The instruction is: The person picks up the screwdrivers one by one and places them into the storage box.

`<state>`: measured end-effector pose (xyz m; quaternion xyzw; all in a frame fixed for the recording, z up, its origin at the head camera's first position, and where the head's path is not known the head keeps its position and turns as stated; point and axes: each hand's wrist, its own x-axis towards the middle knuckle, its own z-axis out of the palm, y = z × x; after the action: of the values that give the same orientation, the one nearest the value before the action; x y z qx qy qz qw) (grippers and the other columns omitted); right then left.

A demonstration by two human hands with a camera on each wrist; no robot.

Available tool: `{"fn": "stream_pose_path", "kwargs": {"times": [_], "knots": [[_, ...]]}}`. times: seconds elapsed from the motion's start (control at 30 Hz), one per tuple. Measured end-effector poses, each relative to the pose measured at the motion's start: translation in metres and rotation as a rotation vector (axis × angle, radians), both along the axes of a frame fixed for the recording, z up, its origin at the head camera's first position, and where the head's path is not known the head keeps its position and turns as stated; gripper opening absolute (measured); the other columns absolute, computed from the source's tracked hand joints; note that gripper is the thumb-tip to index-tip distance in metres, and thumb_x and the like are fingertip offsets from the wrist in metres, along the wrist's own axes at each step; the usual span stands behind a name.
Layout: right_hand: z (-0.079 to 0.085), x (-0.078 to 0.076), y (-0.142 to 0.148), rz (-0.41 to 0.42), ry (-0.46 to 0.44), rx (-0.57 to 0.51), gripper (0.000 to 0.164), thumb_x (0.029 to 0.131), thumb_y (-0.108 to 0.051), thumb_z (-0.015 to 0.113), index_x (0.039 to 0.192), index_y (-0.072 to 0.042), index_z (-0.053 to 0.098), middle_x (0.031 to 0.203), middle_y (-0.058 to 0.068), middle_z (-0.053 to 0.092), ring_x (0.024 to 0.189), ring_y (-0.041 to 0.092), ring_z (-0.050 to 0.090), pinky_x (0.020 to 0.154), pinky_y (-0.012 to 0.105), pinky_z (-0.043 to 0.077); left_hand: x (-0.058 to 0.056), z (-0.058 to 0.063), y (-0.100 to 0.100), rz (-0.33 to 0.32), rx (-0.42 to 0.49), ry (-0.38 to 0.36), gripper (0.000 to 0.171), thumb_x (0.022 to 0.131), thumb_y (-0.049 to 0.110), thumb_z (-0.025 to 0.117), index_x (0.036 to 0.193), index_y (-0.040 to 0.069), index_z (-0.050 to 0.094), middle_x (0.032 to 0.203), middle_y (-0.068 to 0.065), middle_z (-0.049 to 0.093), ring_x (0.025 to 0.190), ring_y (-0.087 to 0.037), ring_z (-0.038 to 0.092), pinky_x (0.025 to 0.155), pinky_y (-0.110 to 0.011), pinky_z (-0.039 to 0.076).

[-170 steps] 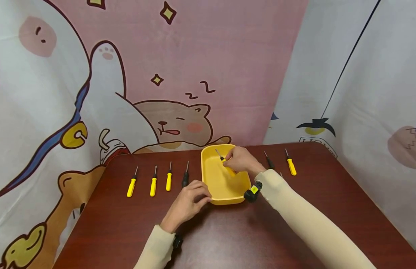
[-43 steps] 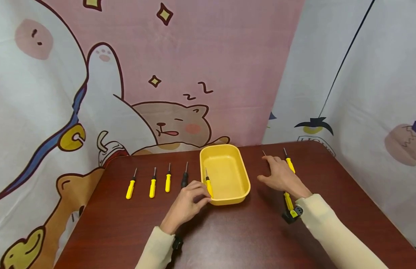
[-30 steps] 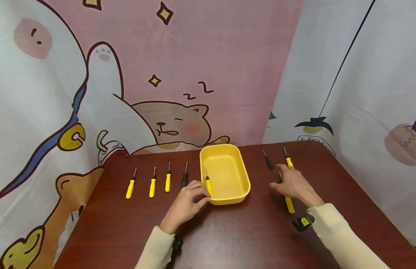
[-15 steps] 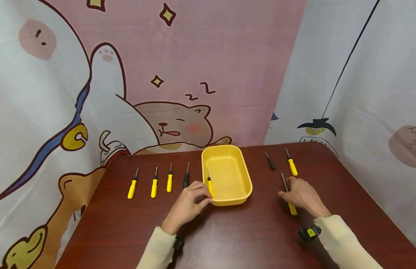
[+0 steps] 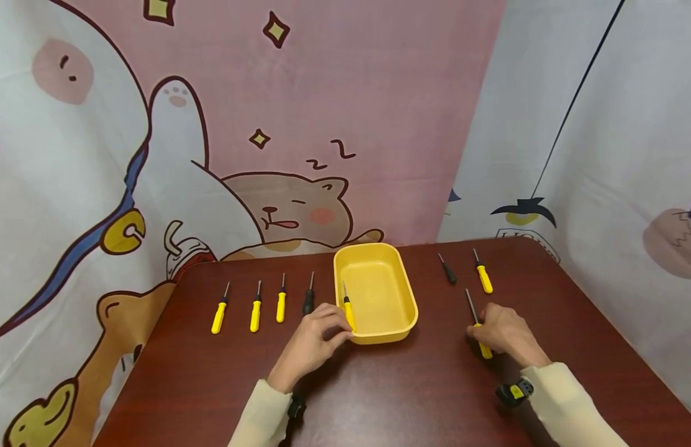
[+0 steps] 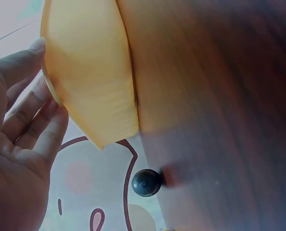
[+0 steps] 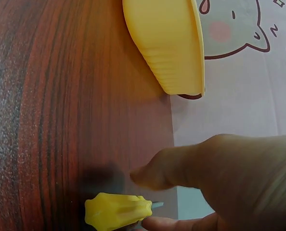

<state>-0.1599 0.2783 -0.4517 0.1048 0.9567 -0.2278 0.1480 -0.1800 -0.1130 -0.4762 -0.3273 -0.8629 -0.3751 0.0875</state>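
Observation:
My left hand (image 5: 311, 338) holds the near left corner of a yellow plastic tray (image 5: 408, 282), thumb and fingertips at its rim; the left wrist view shows this tray (image 6: 92, 72) from outside. One screwdriver (image 5: 348, 310) with a yellow handle lies inside, along the left wall. Over on the right, my right hand (image 5: 504, 329) is spread around a yellow-handled screwdriver (image 5: 471, 304) lying on the table. In the right wrist view, a gap separates the thumb from that screwdriver's handle (image 7: 116, 211), and a fingertip is close to its front end.
Left of the tray, three yellow-handled screwdrivers (image 5: 255, 313) and a black-handled screwdriver (image 5: 308, 301) lie in a row. Beyond my right hand lie a small dark screwdriver (image 5: 448, 273) and a yellow one (image 5: 483, 278). A printed cloth (image 5: 406, 124) hangs behind the brown table (image 5: 379, 391).
My right hand put a yellow-handled screwdriver into the tray, then moved right and down to another one on the table. My left hand has stayed at the tray's corner.

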Motion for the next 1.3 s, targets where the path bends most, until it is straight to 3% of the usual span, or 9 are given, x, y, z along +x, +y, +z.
{"fn": "stream_pose_path", "kwargs": {"times": [0.33, 0.6, 0.77, 1.0, 1.3], "knots": [[-0.005, 0.001, 0.0, 0.001, 0.017, -0.028, 0.024, 0.087, -0.016, 0.069, 0.068, -0.008, 0.056, 0.061, 0.003, 0.051, 0.055, 0.018, 0.055, 0.05, 0.027, 0.044, 0.002, -0.001, -0.001, 0.003, 0.008, 0.01, 0.009, 0.089, 0.02, 0.081, 0.096, 0.016, 0.077, 0.109, -0.001, 0.074, 0.11, -0.01, 0.062, 0.096, -0.033, 0.058], [-0.008, 0.002, 0.002, 0.001, 0.008, -0.045, 0.032, 0.09, -0.017, 0.07, 0.063, -0.01, 0.055, 0.057, 0.002, 0.049, 0.053, 0.017, 0.053, 0.049, 0.025, 0.041, 0.002, -0.003, 0.0, 0.005, 0.014, -0.02, 0.011, 0.088, 0.02, 0.082, 0.097, 0.015, 0.077, 0.11, -0.002, 0.074, 0.109, -0.01, 0.061, 0.097, -0.033, 0.057], [-0.01, 0.002, 0.005, -0.011, 0.019, -0.057, 0.033, 0.09, -0.019, 0.07, 0.061, -0.012, 0.055, 0.057, 0.001, 0.048, 0.053, 0.017, 0.052, 0.049, 0.026, 0.041, 0.002, -0.002, 0.001, -0.002, 0.016, -0.001, 0.011, 0.088, 0.02, 0.081, 0.097, 0.015, 0.077, 0.108, -0.001, 0.074, 0.108, -0.01, 0.062, 0.095, -0.032, 0.058], [-0.011, 0.0, 0.007, -0.031, 0.018, -0.094, 0.025, 0.089, -0.019, 0.07, 0.07, -0.009, 0.057, 0.063, 0.003, 0.049, 0.056, 0.018, 0.053, 0.051, 0.027, 0.044, 0.002, -0.003, 0.001, -0.003, 0.02, 0.016, 0.011, 0.088, 0.02, 0.082, 0.097, 0.015, 0.077, 0.107, -0.001, 0.073, 0.106, -0.009, 0.061, 0.093, -0.031, 0.058], [-0.007, -0.002, 0.006, -0.043, 0.021, -0.124, 0.021, 0.091, -0.02, 0.07, 0.093, 0.0, 0.063, 0.075, 0.009, 0.055, 0.064, 0.021, 0.055, 0.055, 0.03, 0.048, 0.001, -0.001, 0.002, -0.01, 0.021, 0.032, 0.01, 0.088, 0.019, 0.082, 0.096, 0.015, 0.077, 0.106, -0.001, 0.074, 0.106, -0.009, 0.062, 0.093, -0.03, 0.058]]}}
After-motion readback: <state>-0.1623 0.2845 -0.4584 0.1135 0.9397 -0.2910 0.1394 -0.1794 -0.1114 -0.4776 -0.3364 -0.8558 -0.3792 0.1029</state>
